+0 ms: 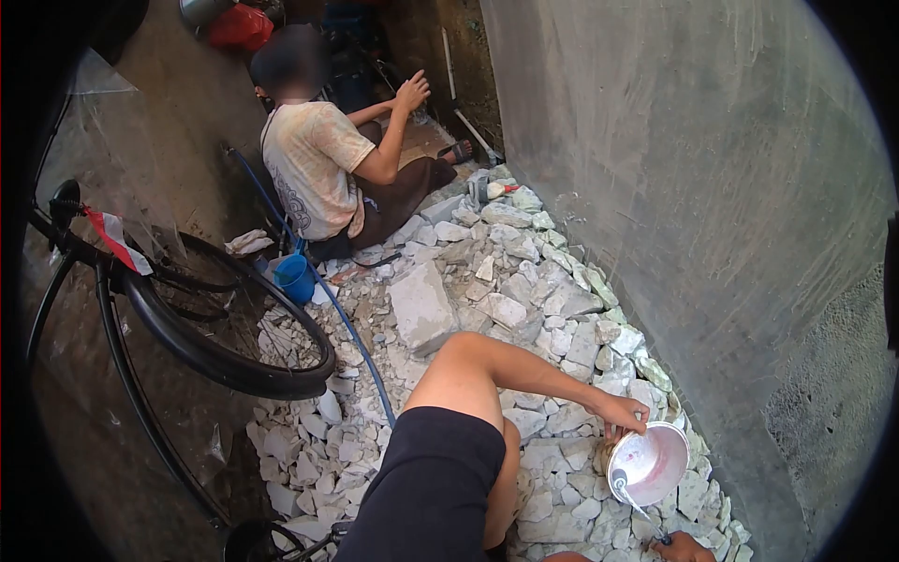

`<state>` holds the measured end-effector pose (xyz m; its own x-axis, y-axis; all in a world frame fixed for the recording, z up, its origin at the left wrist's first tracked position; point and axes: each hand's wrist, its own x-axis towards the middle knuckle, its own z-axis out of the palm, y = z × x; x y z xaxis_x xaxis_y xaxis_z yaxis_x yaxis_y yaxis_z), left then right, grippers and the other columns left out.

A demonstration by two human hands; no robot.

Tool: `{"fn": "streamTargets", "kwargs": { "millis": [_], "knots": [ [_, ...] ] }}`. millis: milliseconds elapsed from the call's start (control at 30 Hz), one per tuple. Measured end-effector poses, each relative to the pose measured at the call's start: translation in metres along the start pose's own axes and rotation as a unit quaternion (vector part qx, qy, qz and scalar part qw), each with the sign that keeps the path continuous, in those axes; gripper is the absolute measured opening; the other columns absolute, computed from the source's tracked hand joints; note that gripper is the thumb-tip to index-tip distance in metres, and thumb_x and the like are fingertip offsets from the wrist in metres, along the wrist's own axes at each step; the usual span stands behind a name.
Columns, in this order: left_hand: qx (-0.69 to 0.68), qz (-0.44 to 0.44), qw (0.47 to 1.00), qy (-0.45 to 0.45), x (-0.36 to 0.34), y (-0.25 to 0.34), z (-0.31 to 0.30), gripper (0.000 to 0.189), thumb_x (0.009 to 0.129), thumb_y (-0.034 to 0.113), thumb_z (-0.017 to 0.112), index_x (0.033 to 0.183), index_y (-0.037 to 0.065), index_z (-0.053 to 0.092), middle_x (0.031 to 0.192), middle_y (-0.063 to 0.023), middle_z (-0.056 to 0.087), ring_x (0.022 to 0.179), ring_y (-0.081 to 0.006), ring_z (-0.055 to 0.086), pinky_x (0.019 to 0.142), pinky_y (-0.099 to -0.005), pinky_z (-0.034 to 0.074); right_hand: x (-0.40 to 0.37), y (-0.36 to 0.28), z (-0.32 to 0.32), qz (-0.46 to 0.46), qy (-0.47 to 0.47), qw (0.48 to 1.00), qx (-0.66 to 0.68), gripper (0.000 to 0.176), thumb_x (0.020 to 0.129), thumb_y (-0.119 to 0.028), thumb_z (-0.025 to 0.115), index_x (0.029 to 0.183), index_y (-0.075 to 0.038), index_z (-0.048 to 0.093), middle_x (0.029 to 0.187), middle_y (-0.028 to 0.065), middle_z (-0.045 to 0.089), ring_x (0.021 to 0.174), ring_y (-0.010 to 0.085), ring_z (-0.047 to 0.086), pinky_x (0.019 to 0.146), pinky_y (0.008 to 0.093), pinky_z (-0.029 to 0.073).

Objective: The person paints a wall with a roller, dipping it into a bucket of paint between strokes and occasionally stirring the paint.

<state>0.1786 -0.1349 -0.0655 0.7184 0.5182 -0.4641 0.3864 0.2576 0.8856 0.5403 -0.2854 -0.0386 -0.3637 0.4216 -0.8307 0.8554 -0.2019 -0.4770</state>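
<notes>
A white bucket (pixel 676 468) with pinkish smears inside stands on the broken stones. My left hand (pixel 623 414) grips its upper rim with curled fingers. At the bottom edge of the view, my right hand (pixel 684 548) is closed on the dark handle of a small tool (pixel 620 480), perhaps a roller. The tool's thin metal rod runs into the bucket, and its pale end rests near the left inner side. The frame cuts off part of my right hand.
Loose rubble (pixel 506 309) covers the ground beside a grey wall (pixel 693 187). A person (pixel 318 169) sits further back with one hand raised. A blue bucket (pixel 295 279), a blue hose (pixel 361 347) and a bicycle wheel (pixel 225 375) lie left; a brush (pixel 501 189) lies ahead.
</notes>
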Motion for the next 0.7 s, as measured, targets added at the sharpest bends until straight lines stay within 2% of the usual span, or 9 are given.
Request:
{"fn": "streamTargets", "kwargs": {
  "millis": [267, 467, 533, 567, 700],
  "knots": [
    [0.000, 0.004, 1.000, -0.005, -0.001, 0.003, 0.002, 0.031, 0.086, 0.031, 0.059, 0.101, 0.009, 0.042, 0.078, -0.0080, 0.061, 0.062, -0.0167, 0.064, 0.052, -0.0301, 0.053, -0.004, 0.001, -0.004, -0.011, -0.011, 1.000, -0.009, 0.047, 0.090, -0.041, 0.056, 0.099, 0.004, 0.062, 0.074, 0.0127, 0.063, 0.061, 0.0214, 0.064, 0.052, 0.0379, 0.048],
    [0.005, 0.010, 1.000, -0.003, 0.001, 0.002, 0.002, 0.032, 0.086, 0.030, 0.059, 0.102, 0.009, 0.042, 0.080, -0.0080, 0.061, 0.063, -0.0171, 0.064, 0.052, -0.0305, 0.053, 0.015, 0.031, 0.000, -0.023, -0.012, 1.000, 0.004, 0.048, 0.090, -0.041, 0.056, 0.102, 0.005, 0.063, 0.078, 0.0136, 0.064, 0.069, 0.0177, 0.062, 0.055, 0.0369, 0.049],
    [0.003, 0.011, 1.000, -0.001, -0.001, 0.005, 0.004, 0.032, 0.086, 0.030, 0.059, 0.102, 0.009, 0.042, 0.080, -0.0080, 0.061, 0.063, -0.0171, 0.064, 0.052, -0.0306, 0.053, 0.005, 0.021, 0.000, -0.014, -0.012, 1.000, 0.021, 0.050, 0.090, -0.042, 0.056, 0.103, 0.006, 0.063, 0.082, 0.0150, 0.065, 0.073, 0.0199, 0.061, 0.063, 0.0376, 0.050],
    [0.001, 0.011, 1.000, -0.001, -0.002, 0.005, 0.004, 0.032, 0.086, 0.030, 0.059, 0.102, 0.008, 0.042, 0.080, -0.0080, 0.061, 0.063, -0.0172, 0.064, 0.053, -0.0307, 0.053, 0.002, 0.014, -0.001, -0.017, -0.014, 1.000, 0.020, 0.050, 0.090, -0.042, 0.056, 0.103, 0.006, 0.063, 0.082, 0.0150, 0.065, 0.073, 0.0199, 0.061, 0.063, 0.0376, 0.050],
    [0.000, 0.010, 1.000, 0.004, 0.001, 0.001, 0.003, 0.031, 0.084, 0.031, 0.060, 0.100, 0.010, 0.044, 0.079, -0.0056, 0.060, 0.064, -0.0177, 0.065, 0.053, -0.0343, 0.055, -0.019, -0.022, -0.002, -0.004, 0.015, 0.999, -0.047, 0.051, 0.090, -0.040, 0.056, 0.102, 0.009, 0.061, 0.085, 0.0170, 0.066, 0.077, 0.0232, 0.058, 0.072, 0.0389, 0.047]
  ]
}}
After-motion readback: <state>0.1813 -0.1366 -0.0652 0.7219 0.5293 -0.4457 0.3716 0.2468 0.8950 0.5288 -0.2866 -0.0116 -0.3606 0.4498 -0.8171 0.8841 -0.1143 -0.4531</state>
